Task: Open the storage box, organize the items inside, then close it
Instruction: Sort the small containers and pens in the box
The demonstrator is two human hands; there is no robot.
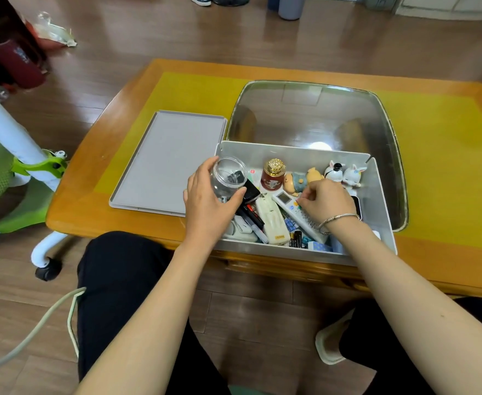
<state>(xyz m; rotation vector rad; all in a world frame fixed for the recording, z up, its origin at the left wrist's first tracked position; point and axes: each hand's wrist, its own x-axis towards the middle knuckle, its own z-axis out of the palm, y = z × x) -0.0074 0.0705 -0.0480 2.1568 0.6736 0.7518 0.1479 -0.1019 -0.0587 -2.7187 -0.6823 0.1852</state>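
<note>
While the lid is off and both hands work inside, the scene reads so:

Box: the grey box (296, 155) sits open at the table's near edge, crowded with small things, just in front of the steel tray (314, 109).

Lid: the lid (165, 161) lies flat on the table, touching the box's left wall; the left hand is the nearer one to it for closing.

Jar: a clear jar (228, 175) is tilted at the box's left end, mouth toward the far left, with dark bits inside that I cannot identify.

Left hand: the left hand (208, 201) wraps the jar, thumb on the right side, fingers round the left, firmly clasped.

Remote: a white remote (288, 205) lies slanted, its long axis running from far-left to near-right, screen end toward the jar.

Right hand: the right hand (326, 199) has its fingers curled down over the remote's middle; it seems to be pinching something small there, but the fingertips are hidden, so I cannot tell what.

Key relation: the loose items lie between the 2 hands, the jar's mouth to their left, so anything picked by the right hand would travel leftward to reach it.

Others: a red bottle (274, 175) with gold cap and the figurines (342, 173) line the far wall; batteries (296, 239) sit at the near wall.

Table: the yellow-topped table (447, 155) carries it all.
</note>
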